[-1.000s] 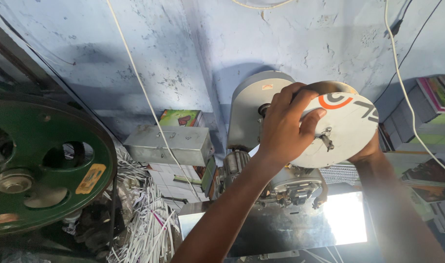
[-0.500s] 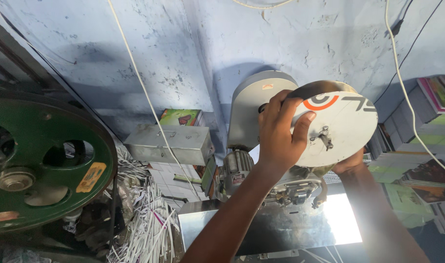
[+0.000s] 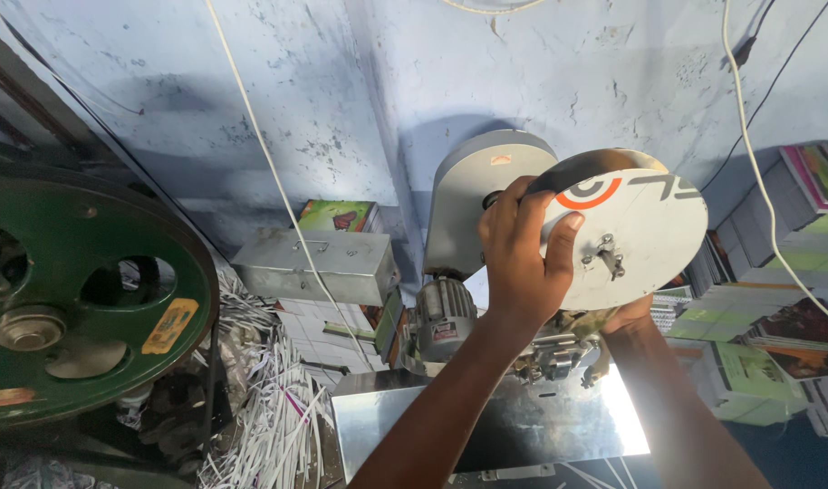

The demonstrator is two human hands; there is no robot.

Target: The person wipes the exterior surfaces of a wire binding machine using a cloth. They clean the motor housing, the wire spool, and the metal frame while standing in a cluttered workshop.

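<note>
A white round disc [image 3: 645, 226] with an orange and black mark and a metal wing nut at its centre sits tilted on a small machine. My left hand [image 3: 521, 258] grips the disc's left rim, fingers curled over the edge and thumb on its face. My right hand [image 3: 630, 315] holds the disc's lower edge from beneath and is mostly hidden by it. Behind the disc stands a grey round housing [image 3: 468, 186]. A small grey motor [image 3: 441, 319] sits just below my left hand.
A big green flywheel [image 3: 79, 299] fills the left side. Shredded white paper strips [image 3: 269, 407] lie beside it. A metal box [image 3: 314, 265] rests near the blue wall, a shiny steel plate [image 3: 523, 435] lies below the machine, and stacked books [image 3: 776, 308] stand at right. White cables [image 3: 260, 154] hang down.
My left hand has slid left off the disc's face to its left rim, so more of the face shows. The disc has tipped slightly; my right hand stays under it.
</note>
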